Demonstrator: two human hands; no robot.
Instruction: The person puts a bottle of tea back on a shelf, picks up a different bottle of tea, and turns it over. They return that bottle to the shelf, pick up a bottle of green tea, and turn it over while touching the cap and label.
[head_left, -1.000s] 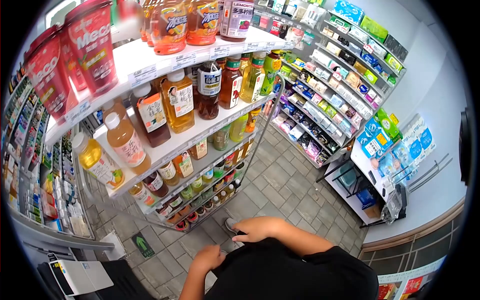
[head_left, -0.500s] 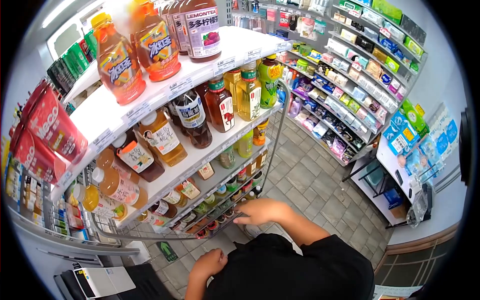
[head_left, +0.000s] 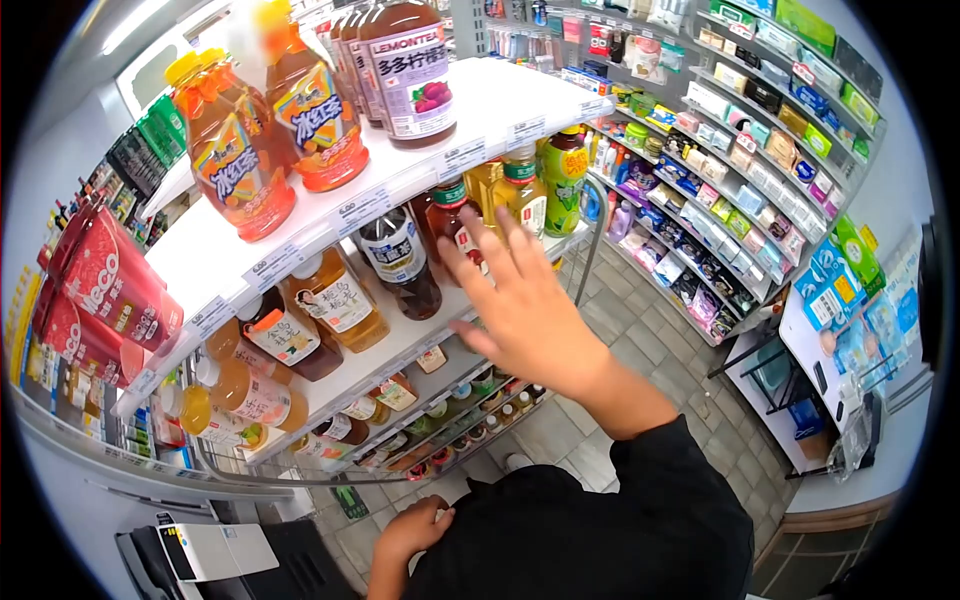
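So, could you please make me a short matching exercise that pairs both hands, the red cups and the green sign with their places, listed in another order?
Things:
1. right hand
2. left hand
3. red cups
4. green sign

Places:
A. on the tiled floor
B. spread open, before the drink bottles
C. at the left end of the top shelf
D. low, by the edge of the black shirt

Pairs: 1-B, 2-D, 3-C, 4-A
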